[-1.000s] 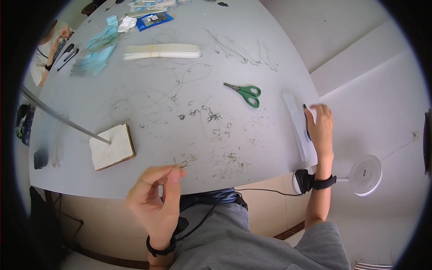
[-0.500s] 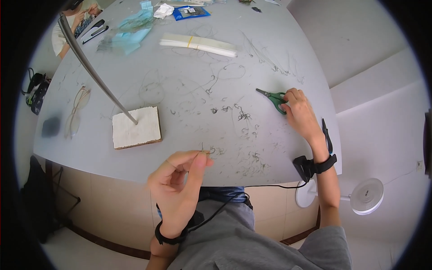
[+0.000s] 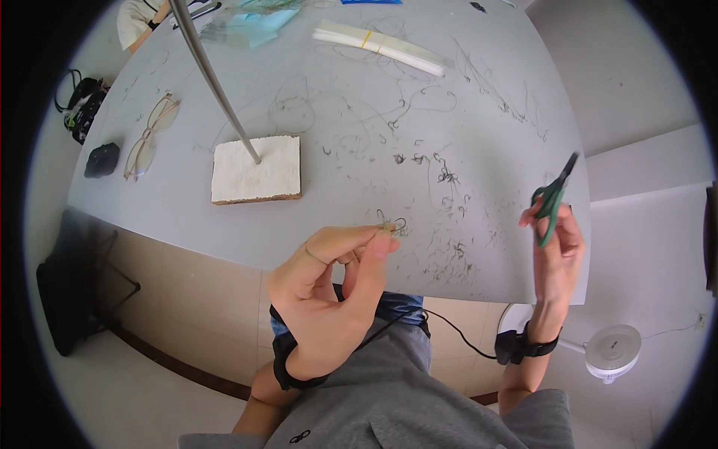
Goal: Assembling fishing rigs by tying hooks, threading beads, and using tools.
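Thumb and forefinger of my left hand (image 3: 333, 277) pinch a small dark fish hook (image 3: 402, 224) above the near part of the table. Thin line seems to be with it, though too fine to follow. At the table's right side, my right hand (image 3: 559, 258) grips green-handled scissors (image 3: 552, 209), their dark blades pointing away from me and looking closed. Between the two hands lie scattered short clippings (image 3: 452, 262). Farther off is a loose cluster of dark hooks (image 3: 446, 177).
A whitish block (image 3: 256, 178) with a tall metal rod (image 3: 213, 82) stands left of centre. Eyeglasses (image 3: 149, 138) and a black case (image 3: 102, 160) lie at the left. Banded white strips (image 3: 378, 46) and looped line sit farther back. A person's arm (image 3: 142, 34) shows far left.
My right hand has lifted the scissors off the tabletop, drawn them rightward and nearer, and turned their blades away from me. My left hand keeps its pinch on the hook. The view has shifted.
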A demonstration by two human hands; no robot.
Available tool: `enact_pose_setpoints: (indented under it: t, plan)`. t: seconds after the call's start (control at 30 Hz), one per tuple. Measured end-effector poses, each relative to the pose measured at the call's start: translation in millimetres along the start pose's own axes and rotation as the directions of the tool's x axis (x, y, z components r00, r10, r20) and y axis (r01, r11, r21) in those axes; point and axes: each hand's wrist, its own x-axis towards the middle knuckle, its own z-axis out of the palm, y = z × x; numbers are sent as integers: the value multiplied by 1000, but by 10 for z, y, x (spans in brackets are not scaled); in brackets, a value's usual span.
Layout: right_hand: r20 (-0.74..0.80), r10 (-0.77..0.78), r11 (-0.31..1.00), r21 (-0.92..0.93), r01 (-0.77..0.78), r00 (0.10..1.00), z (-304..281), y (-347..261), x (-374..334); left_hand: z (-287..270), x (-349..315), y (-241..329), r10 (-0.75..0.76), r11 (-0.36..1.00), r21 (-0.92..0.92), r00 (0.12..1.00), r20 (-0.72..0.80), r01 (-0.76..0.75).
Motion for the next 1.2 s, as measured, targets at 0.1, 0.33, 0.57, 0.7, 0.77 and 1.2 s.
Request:
enact_pose_setpoints:
  t: [0.1, 0.33, 0.57, 0.7, 0.77, 1.2]
  plan:
    - [169, -3, 993, 116, -17, 986, 143, 44, -93, 25, -34, -8, 64, 997, 39, 998, 0, -64]
    - [253, -28, 948, 314, -54, 967, 412, 4, -148, 53, -64, 52, -250, 957, -147, 968, 37, 252]
    - [254, -120, 958, -223, 178, 960, 574, -142, -203, 36, -19, 37, -321, 906, -264, 944, 79, 330]
    - [382, -292, 707, -531, 467, 877, 599, -252, -242, 60, -40, 58, -295, 927, -228, 954, 46, 298]
    - [422, -334, 595, -599, 536, 843, 611, -273, -285, 85, -43, 56, -267, 937, -224, 963, 28, 267]
    - [425, -442, 449, -658, 605, 790, 618, -271, -301, 94, -74, 129, -232, 973, -11, 972, 33, 233]
